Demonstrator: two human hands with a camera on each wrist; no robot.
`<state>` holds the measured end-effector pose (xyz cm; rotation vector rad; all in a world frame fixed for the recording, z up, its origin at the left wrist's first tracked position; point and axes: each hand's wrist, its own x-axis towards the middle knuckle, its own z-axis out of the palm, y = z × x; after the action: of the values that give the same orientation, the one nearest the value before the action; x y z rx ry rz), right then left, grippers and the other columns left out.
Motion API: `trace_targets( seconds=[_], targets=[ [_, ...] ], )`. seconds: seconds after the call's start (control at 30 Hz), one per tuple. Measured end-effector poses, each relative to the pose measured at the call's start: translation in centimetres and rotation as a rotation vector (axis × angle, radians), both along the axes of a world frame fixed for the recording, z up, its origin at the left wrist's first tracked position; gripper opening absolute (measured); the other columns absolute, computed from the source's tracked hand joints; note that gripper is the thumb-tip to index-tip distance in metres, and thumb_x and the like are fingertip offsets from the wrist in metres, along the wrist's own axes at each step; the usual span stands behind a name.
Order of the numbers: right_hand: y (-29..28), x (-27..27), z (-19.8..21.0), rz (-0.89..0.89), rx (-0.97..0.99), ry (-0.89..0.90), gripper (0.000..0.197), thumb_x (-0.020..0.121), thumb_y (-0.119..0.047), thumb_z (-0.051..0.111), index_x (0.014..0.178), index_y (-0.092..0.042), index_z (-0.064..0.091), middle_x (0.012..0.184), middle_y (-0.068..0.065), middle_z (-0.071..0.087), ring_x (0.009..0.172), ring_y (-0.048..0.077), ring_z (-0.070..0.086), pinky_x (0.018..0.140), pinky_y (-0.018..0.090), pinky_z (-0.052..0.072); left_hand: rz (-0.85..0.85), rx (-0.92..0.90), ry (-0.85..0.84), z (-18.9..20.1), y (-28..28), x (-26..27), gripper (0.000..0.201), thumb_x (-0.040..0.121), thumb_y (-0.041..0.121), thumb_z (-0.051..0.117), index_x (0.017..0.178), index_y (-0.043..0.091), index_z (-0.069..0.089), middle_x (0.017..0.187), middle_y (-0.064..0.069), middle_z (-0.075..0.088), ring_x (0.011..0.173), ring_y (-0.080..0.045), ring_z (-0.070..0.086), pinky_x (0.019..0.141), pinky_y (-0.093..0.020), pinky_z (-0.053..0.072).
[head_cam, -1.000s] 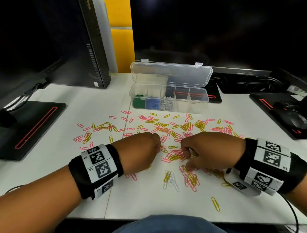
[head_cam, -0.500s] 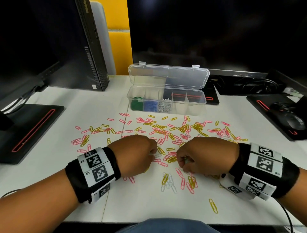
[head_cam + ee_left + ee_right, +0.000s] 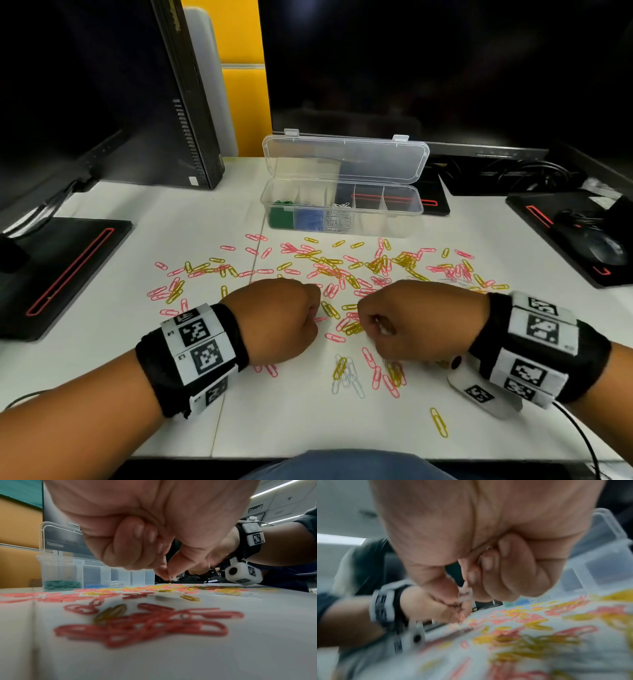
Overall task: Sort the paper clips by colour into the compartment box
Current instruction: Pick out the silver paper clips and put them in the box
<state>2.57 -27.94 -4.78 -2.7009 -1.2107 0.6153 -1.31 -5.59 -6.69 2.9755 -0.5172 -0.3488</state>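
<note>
Left hand point(image 3: 281, 320), right hand point(image 3: 416, 322): curled fists.

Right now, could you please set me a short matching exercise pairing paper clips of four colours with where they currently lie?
Column one:
1. green paper clips
2. blue paper clips
3. pink paper clips
4. lone yellow paper clip

Column two:
A. scattered loose on the table, mixed with yellow ones
B. second compartment from the left of the compartment box
C. alone on the table, nearest the person's edge
D. leftmost compartment of the box

Pairs: 1-D, 2-B, 3-A, 4-C
</note>
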Motion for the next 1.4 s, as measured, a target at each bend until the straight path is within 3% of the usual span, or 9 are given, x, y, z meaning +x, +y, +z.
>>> trace_targets(
  seconds=[0.2,0.33,0.47,0.63,0.8,0.87,1.0,1.17,1.4],
  targets=[
    [-1.0,0.1,1.0,-0.447,0.574,0.993,0.008,0.074,-0.009,0.053,0.080,-0.013,0.055,0.060,0.007,0.047,0.044,0.015,0.032,0.038,0.015,0.029,0.002,-0.008,-0.053,0.0,-0.1,0.1,0.032,0.102,0.041,0.031,0.086,0.022,0.051,0.071,0.002,0.050,0.061,-0.012,0.045,0.061,-0.031,0.040],
    [-0.1,-0.6,0.6,-0.220,0.319,0.580,0.017,0.097,-0.012,0.052,0.089,-0.019,0.065,0.065,-0.013,0.058,0.062,0.008,0.051,0.057,0.019,0.043,-0.022,0.059,-0.085,-0.5,-0.1,0.2,0.032,0.107,0.045,0.023,0.095,0.024,0.045,0.078,0.004,0.050,0.066,-0.011,0.047,0.067,-0.029,0.042],
    [1.2,-1.7,0.9,0.055,0.078,0.178,0.022,0.102,-0.026,0.051,0.111,-0.034,0.069,0.068,-0.046,0.052,0.068,-0.016,0.052,0.061,0.005,0.032,0.004,0.055,-0.047,-0.5,-0.2,0.3,0.037,0.106,0.049,0.025,0.108,0.022,0.051,0.088,0.002,0.058,0.075,-0.015,0.055,0.072,-0.031,0.047],
    [1.9,-2.0,0.3,0.003,0.036,0.002,0.039,0.103,-0.025,0.046,0.131,-0.049,0.059,0.075,-0.031,0.040,0.066,-0.013,0.036,0.074,0.002,0.023,0.048,-0.043,-0.077,-0.4,-0.2,0.5,0.023,0.105,0.032,0.042,0.121,0.018,0.053,0.101,-0.003,0.063,0.084,-0.017,0.060,0.077,-0.032,0.052],
    [1.9,-1.9,1.1,0.040,0.011,0.042,0.036,0.101,-0.029,0.055,0.130,-0.050,0.060,0.065,-0.047,0.045,0.063,-0.017,0.042,0.061,0.001,0.029,-0.019,-0.211,-0.068,0.3,-0.1,0.5,0.041,0.097,0.005,0.056,0.134,0.024,0.054,0.111,0.010,0.054,0.097,-0.010,0.053,0.076,-0.006,0.038],
    [2.0,-2.4,0.8,0.088,0.014,0.052,0.035,0.100,-0.031,0.057,0.130,-0.050,0.061,0.077,-0.052,0.048,0.069,-0.017,0.044,0.066,0.000,0.026,-0.046,-0.199,-0.065,0.3,-0.2,0.2,0.033,0.099,0.009,0.052,0.128,0.024,0.059,0.121,0.006,0.059,0.104,-0.012,0.056,0.086,-0.013,0.041],
    [2.2,-2.9,-0.5,0.068,-0.009,0.025,0.030,0.098,-0.027,0.062,0.124,-0.042,0.067,0.106,-0.021,0.057,0.102,0.007,0.055,0.075,0.009,0.032,-0.021,-0.240,-0.068,0.4,0.2,-0.2,0.026,0.104,0.027,0.039,0.095,0.015,0.060,0.088,-0.003,0.062,0.077,-0.017,0.054,0.076,-0.038,0.047],
    [1.7,-2.7,-0.8,0.209,-0.039,-0.072,0.016,0.098,-0.024,0.054,0.102,-0.024,0.070,0.088,-0.005,0.071,0.070,0.009,0.059,0.071,0.030,0.055,-0.087,-0.138,0.045,0.5,-0.3,-0.2,0.055,0.103,0.054,0.031,0.072,0.014,0.054,0.066,-0.004,0.052,0.059,-0.015,0.045,0.060,-0.027,0.038],
    [-0.6,1.6,0.9,-0.168,0.450,0.404,0.014,0.099,-0.022,0.062,0.088,-0.027,0.067,0.075,-0.015,0.065,0.065,0.003,0.059,0.063,0.020,0.049,-0.140,-0.116,-0.020,-0.2,0.3,0.2,0.054,0.096,0.063,0.019,0.075,0.025,0.050,0.066,0.002,0.052,0.062,-0.012,0.049,0.063,-0.025,0.041]
  ],
)
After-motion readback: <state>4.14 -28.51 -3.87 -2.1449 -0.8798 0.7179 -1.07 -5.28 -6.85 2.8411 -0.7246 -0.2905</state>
